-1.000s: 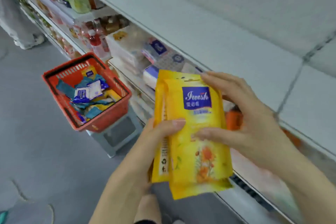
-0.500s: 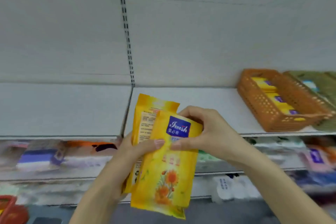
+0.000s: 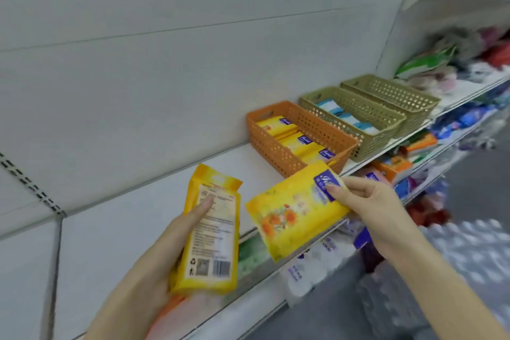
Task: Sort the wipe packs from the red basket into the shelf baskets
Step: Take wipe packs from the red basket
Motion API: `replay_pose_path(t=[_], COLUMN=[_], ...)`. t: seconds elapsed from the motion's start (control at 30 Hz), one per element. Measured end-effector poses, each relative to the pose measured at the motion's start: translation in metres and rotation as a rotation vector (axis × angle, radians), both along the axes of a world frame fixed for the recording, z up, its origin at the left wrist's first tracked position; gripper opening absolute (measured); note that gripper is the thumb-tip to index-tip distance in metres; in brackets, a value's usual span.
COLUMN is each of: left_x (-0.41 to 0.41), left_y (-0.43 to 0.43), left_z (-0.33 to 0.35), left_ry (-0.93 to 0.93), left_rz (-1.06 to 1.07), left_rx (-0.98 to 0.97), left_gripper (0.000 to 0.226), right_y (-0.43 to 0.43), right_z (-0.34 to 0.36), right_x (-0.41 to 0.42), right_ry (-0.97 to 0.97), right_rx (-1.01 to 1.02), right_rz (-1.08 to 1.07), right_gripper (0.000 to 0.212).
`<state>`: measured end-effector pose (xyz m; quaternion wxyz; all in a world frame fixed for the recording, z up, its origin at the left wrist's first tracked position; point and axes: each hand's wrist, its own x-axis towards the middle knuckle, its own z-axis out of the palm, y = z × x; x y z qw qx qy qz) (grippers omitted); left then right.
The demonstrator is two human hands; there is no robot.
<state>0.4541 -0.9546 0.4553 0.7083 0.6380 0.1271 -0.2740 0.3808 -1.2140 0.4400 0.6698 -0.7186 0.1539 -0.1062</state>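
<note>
I am watching the left hand gripping one yellow pack with its printed back showing, while the right hand is pinching a second yellow pack just before the orange basket, which is holding three more packs beside two green baskets.

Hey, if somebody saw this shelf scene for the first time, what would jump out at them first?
Two bright yellow wipe packs at centre: the left hand grips the barcode-side pack upright, and the right hand pinches the flower-printed pack by one end, tilted. Just behind it, the orange basket on the shelf holds matching yellow packs, with two olive baskets to its right.
</note>
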Motion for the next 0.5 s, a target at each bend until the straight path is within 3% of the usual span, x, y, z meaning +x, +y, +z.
replay_pose_path(t=[0.07, 0.17, 0.27, 0.37, 0.5], left_x=[0.030, 0.076, 0.117, 0.144, 0.166], left_y=[-0.032, -0.077, -0.118, -0.147, -0.155], left_z=[-0.007, -0.020, -0.029, -0.024, -0.019], left_ry=[-0.039, -0.133, -0.157, -0.074, -0.037], left_rz=[-0.019, -0.004, 0.067, 0.237, 0.294], left_rx=[-0.004, 0.122, 0.216, 0.150, 0.237], left_gripper=[0.024, 0.038, 0.042, 0.043, 0.042], right_y=[-0.048, -0.116, -0.147, -0.151, -0.143], right_z=[-0.015, -0.031, -0.037, -0.041, -0.056], right_x=[0.020, 0.070, 0.143, 0.208, 0.263], right_ry=[-0.054, -0.088, -0.075, -0.091, 0.055], right_rx=[-0.049, -0.324, -0.456, -0.672, -0.799], right_rz=[-0.208, -0.395, -0.286, -0.167, 0.033], right_gripper=[0.009, 0.006, 0.014, 0.027, 0.030])
